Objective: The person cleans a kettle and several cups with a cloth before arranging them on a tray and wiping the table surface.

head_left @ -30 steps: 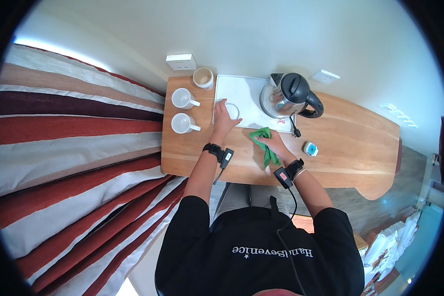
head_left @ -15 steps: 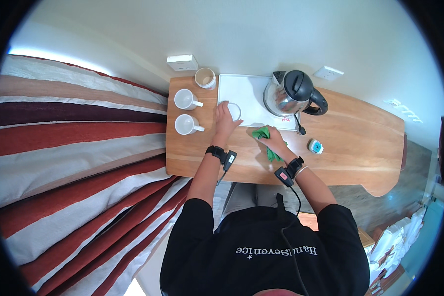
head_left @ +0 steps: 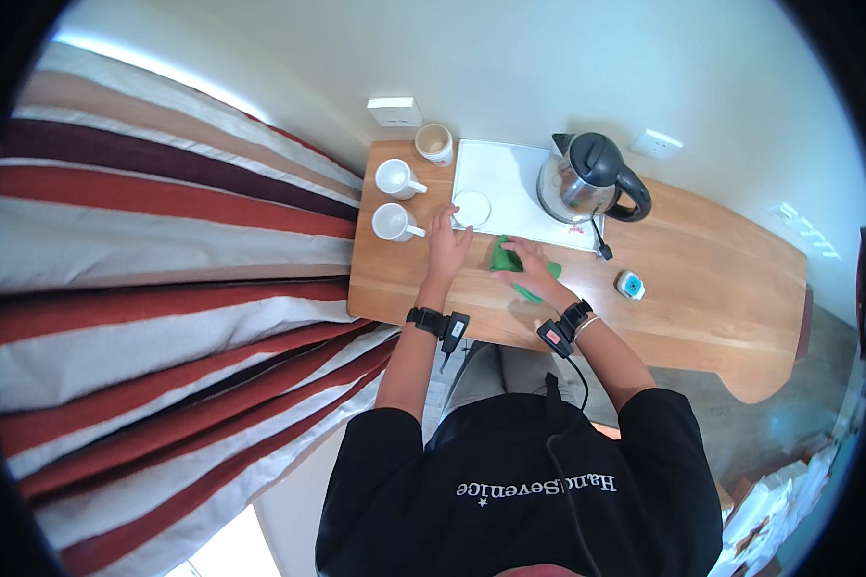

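My left hand (head_left: 445, 249) rests flat on the wooden table (head_left: 702, 279), fingers spread, its fingertips beside a small round white lid or saucer (head_left: 471, 208) at the near edge of a white tray (head_left: 505, 173). My right hand (head_left: 529, 272) presses down on a green cloth (head_left: 506, 258) lying on the table just in front of the tray. A steel kettle with a black handle (head_left: 587, 180) stands on the tray's right side. Both wrists wear black bands with small devices.
Two white mugs (head_left: 394, 178) (head_left: 392, 222) stand at the table's left end, a tan cup (head_left: 435, 143) behind them. A small blue and white object (head_left: 629, 285) lies right of my hands. A striped curtain (head_left: 164, 250) hangs at left. Wall sockets (head_left: 655, 144) sit behind the kettle.
My left hand slid back from the small white lid onto the table. My right hand shifted slightly with the green cloth under it.
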Demonstrator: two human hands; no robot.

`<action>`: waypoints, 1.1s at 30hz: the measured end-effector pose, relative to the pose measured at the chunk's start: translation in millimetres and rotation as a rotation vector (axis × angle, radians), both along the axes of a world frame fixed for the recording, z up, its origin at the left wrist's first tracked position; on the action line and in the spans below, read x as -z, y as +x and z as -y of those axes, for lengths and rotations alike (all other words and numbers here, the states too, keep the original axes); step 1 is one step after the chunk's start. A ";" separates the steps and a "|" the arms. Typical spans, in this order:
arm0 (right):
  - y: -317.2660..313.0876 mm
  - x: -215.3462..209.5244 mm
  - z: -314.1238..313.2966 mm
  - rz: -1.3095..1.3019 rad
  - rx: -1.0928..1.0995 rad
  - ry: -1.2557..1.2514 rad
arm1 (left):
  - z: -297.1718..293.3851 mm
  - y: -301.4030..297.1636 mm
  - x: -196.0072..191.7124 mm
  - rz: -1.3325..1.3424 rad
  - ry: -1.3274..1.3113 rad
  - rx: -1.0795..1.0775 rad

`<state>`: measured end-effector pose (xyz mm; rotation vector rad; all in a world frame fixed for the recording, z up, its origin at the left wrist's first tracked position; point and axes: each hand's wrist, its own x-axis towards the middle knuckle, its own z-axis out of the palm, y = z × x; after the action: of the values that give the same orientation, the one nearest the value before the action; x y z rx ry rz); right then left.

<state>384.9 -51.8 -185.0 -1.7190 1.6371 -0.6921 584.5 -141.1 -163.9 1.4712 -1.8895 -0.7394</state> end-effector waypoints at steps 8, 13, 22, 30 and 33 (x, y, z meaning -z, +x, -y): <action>9.8 -72.5 44.5 0.342 -0.003 0.120 | -11.8 67.4 -72.0 -0.110 0.019 -0.204; 5.2 -96.6 68.5 0.557 -0.122 0.120 | 13.9 104.1 -92.9 0.084 0.074 -0.167; 58.3 -107.0 95.2 0.424 -0.140 0.277 | 64.2 170.3 -5.9 0.088 0.230 -0.037; 72.8 -13.9 75.4 0.412 0.013 0.352 | 74.6 117.7 -29.1 0.590 0.358 0.287; 81.6 -13.3 74.4 0.377 0.064 0.357 | 81.7 124.4 -20.9 0.572 0.206 0.308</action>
<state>466.5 -126.2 -171.7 -1.2059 1.4502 -0.6595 708.9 -222.8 -142.9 1.6633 -2.5805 -0.7166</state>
